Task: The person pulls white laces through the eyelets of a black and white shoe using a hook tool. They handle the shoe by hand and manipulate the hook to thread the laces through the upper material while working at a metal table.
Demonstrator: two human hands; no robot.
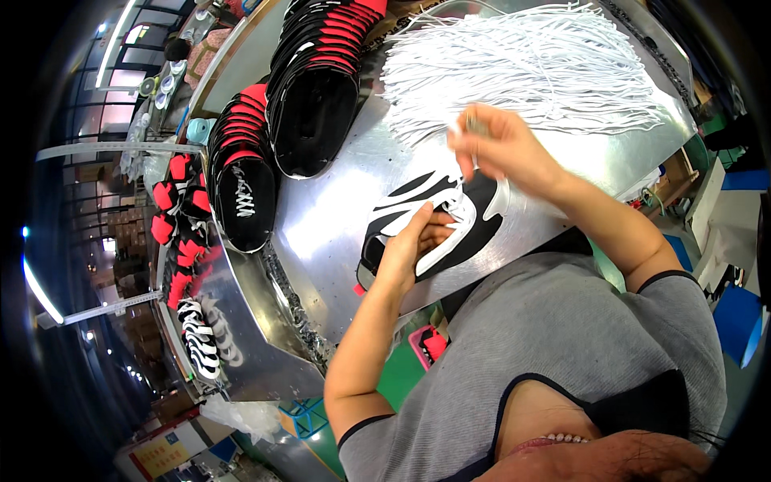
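A black-and-white shoe upper [474, 251] lies on the metal table, its toe end pointing right. My left hand [416, 239] grips it at the opening, with the fingers curled over the white edge near the eyelets. Just above the upper, my right hand [506, 149] is closed in a pinch. A white shoelace [460, 183] runs from the eyelet area up to those fingers; its end is blurred by motion. Beyond my right hand lies a wide bundle of loose white shoelaces [522, 68].
Two stacks of nested black-and-red shoe uppers, a taller stack [313, 120] and a shorter stack [243, 205], stand at the left. A laced black-and-white upper [198, 339] and several red-and-black pieces [165, 197] sit farther left, past the table's raised edge [293, 309].
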